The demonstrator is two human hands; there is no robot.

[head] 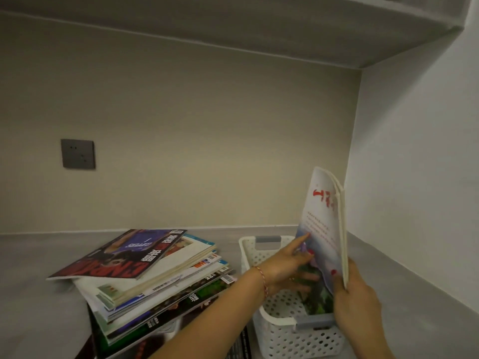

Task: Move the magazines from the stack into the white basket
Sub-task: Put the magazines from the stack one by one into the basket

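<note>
1. Far left on the wall we see a dark socket (78,154), well apart from the work; below it runs the grey counter (31,257).
2. Next comes the stack (153,283) of magazines, lying flat and fanned out unevenly on the counter. A dark red-lettered magazine (121,255) sits on top, tilted, and many more lie under it. None of these has been moved yet, so we judge most of the task is still ahead.
3. Our left hand (287,265) reaches across from the stack side. Its fingers are stretched out flat against the cover of a pale magazine (322,229), steadying it rather than gripping. A red string bracelet (261,279) circles that wrist.
4. The pale magazine stands nearly upright, its lower edge already down inside the white basket (282,332) and its top well above the rim. It looks like a thick one, or perhaps two held together; we cannot tell which.
5. The basket sits on the counter just beside the stack, to its right. We see nothing else in it, though the hands hide part of it.
6. Our right hand (357,294) grips the magazine's right edge, fingers curled round it.
7. We judge this to be the first magazine going in: it needs lowering and letting go, then the rest of the stack follows.
</note>
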